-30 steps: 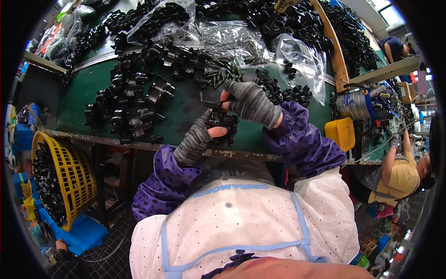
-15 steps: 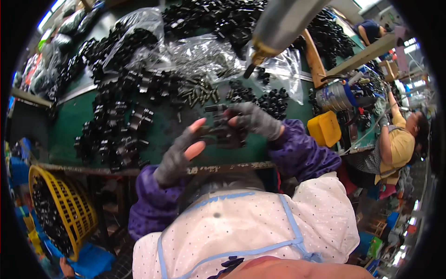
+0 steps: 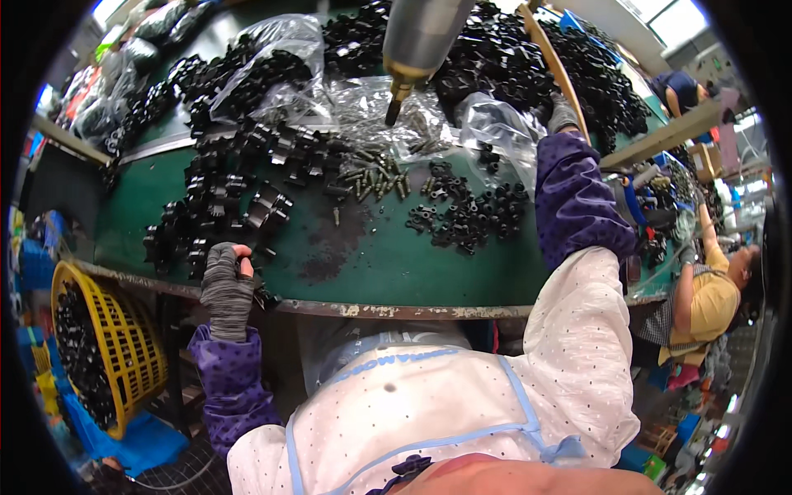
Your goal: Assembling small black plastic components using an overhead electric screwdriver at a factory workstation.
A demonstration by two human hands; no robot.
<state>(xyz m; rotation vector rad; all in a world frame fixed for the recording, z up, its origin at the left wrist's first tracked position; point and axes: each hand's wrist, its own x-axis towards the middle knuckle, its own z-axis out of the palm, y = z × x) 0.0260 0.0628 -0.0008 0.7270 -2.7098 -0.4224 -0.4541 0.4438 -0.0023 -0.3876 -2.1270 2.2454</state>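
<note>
My left hand (image 3: 228, 285), in a grey half-finger glove, is at the table's front edge beside a row of black ribbed clamp-like parts (image 3: 268, 206). Its fingers are curled, thumb and forefinger close together; whatever they may hold is hidden. My right arm stretches far forward, and my right hand (image 3: 563, 114) reaches the edge of a large heap of black parts (image 3: 495, 62) beside a wooden board. Its fingertips are hidden. Small black fittings (image 3: 470, 210) lie scattered between my hands, and brass-coloured pins (image 3: 375, 176) lie left of them.
A metal power driver (image 3: 421, 41) hangs over the table's back. Clear plastic bags (image 3: 499, 132) lie among the heaps. The wooden board (image 3: 554, 70) edges the right side. A yellow basket (image 3: 132, 355) of black parts stands at lower left. A co-worker (image 3: 709, 285) works at the right.
My hands have parted: the left moved left and down to the ribbed parts, the right forward to the far heap. The dark part between them is gone from there. The view has shifted.
</note>
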